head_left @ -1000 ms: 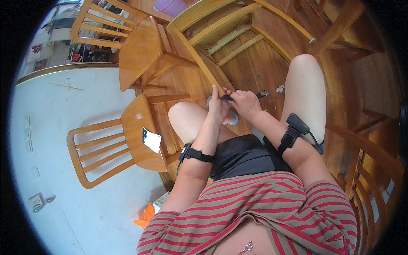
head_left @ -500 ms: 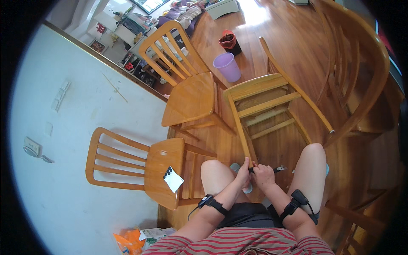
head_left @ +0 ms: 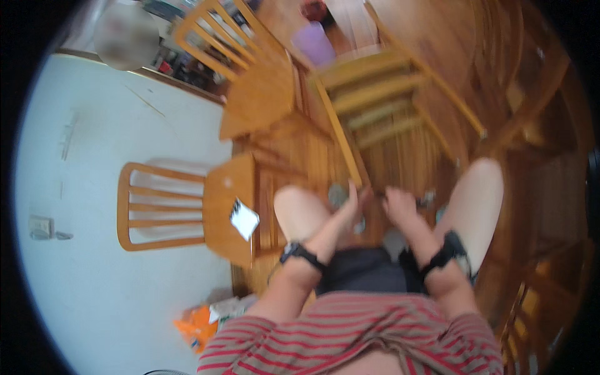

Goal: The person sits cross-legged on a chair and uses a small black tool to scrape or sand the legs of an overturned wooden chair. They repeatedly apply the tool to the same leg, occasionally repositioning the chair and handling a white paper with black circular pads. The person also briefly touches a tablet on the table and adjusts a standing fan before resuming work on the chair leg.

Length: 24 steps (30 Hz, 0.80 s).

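The left hand [head_left: 352, 207] lies against the near end of a tipped-over, yellow-brown wooden chair [head_left: 340, 137], presumably steadying it; blur hides whether its fingers close; the right hand [head_left: 401, 205] grasps a slim, dark, metal-tipped tool [head_left: 429, 198] just beside; brown plank flooring [head_left: 431, 31] supports the chair; a pale blue-white wall [head_left: 94, 281] bounds the left; a lilac plastic bin [head_left: 314, 45] stands beyond.

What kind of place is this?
It looks like a room in somebody's home, maybe where people eat. You can see honey-brown wooden chairs with slatted backs, a shiny reddish-brown wooden plank floor and a round lilac bin.
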Each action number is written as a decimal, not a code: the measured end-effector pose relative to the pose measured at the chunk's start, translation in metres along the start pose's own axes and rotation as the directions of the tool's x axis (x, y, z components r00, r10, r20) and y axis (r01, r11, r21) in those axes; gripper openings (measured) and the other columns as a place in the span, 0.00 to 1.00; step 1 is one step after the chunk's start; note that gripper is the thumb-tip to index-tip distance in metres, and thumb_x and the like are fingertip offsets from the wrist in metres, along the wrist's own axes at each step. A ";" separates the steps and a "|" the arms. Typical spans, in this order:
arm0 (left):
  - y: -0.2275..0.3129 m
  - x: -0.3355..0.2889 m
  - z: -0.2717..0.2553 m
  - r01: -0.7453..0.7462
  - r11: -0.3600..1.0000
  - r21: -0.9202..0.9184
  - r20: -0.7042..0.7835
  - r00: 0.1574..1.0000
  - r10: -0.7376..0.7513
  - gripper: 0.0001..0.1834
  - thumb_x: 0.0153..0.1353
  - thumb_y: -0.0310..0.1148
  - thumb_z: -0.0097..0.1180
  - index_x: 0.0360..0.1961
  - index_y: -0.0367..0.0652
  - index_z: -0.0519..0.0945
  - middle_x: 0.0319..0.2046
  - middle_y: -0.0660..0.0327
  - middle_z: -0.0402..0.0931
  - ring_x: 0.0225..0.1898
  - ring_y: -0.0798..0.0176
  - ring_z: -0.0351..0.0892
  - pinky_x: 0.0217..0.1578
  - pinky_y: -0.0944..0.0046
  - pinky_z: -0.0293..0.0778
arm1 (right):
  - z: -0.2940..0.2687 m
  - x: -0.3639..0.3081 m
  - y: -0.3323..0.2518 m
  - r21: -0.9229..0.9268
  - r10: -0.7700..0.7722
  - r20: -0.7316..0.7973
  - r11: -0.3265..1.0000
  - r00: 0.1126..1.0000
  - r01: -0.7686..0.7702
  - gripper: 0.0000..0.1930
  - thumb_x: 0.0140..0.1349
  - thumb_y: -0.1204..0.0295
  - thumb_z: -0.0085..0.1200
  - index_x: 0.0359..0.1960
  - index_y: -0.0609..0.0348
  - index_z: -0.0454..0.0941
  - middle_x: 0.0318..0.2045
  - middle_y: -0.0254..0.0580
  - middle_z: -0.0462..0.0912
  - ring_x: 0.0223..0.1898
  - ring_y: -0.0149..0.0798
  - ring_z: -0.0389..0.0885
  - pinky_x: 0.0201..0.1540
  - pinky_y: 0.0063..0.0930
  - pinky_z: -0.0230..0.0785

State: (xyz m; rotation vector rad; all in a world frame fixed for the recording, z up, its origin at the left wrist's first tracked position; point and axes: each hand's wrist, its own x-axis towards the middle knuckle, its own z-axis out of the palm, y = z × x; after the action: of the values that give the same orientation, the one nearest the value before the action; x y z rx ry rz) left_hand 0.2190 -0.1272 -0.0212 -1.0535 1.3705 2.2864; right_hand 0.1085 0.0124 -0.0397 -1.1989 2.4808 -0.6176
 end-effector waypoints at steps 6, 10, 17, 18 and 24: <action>-0.005 0.010 -0.019 -0.081 0.990 0.119 -0.370 0.921 0.120 0.32 0.67 0.56 0.35 0.62 0.43 0.65 0.54 0.51 0.68 0.55 0.50 0.64 0.56 0.45 0.60 | 0.009 -0.006 0.004 0.414 0.163 0.143 0.886 0.976 -0.208 0.16 0.58 0.62 0.51 0.41 0.62 0.74 0.35 0.57 0.79 0.40 0.58 0.77 0.41 0.46 0.69; -0.006 0.009 -0.013 0.167 0.986 0.011 -0.434 0.889 -0.145 0.23 0.68 0.42 0.42 0.61 0.45 0.63 0.48 0.54 0.72 0.50 0.54 0.70 0.51 0.51 0.68 | 0.016 -0.005 -0.002 0.518 0.161 0.184 0.822 0.970 -0.235 0.18 0.57 0.59 0.50 0.39 0.63 0.76 0.37 0.58 0.80 0.42 0.58 0.77 0.44 0.44 0.69; 0.005 0.010 -0.016 -0.241 0.964 -0.113 -0.294 0.935 0.199 0.28 0.67 0.49 0.40 0.61 0.41 0.59 0.53 0.55 0.72 0.58 0.54 0.65 0.54 0.52 0.65 | 0.030 0.001 -0.013 0.784 0.162 0.098 0.595 0.982 -0.177 0.16 0.59 0.61 0.52 0.37 0.64 0.77 0.28 0.49 0.81 0.33 0.44 0.80 0.36 0.35 0.69; 0.008 0.008 -0.017 -0.258 0.935 -0.243 -0.266 0.945 0.191 0.29 0.67 0.51 0.40 0.60 0.41 0.60 0.52 0.54 0.72 0.57 0.54 0.67 0.53 0.53 0.66 | 0.030 0.002 -0.016 0.824 0.138 0.130 0.536 0.982 -0.184 0.15 0.59 0.62 0.52 0.37 0.64 0.77 0.28 0.47 0.81 0.32 0.42 0.80 0.36 0.34 0.69; 0.023 0.007 -0.002 -0.274 0.918 -0.288 -0.143 0.960 0.242 0.28 0.66 0.56 0.39 0.51 0.42 0.67 0.49 0.53 0.74 0.52 0.55 0.73 0.53 0.56 0.69 | 0.029 0.006 -0.034 0.909 0.065 0.074 0.407 0.995 -0.094 0.14 0.60 0.66 0.48 0.39 0.64 0.76 0.36 0.53 0.80 0.39 0.49 0.79 0.43 0.37 0.69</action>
State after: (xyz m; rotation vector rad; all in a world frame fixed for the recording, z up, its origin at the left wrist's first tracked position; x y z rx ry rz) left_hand 0.2016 -0.1413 -0.0119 -1.1558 1.2881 2.7434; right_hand 0.1407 -0.0189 -0.0480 -0.5802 1.6023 -1.6296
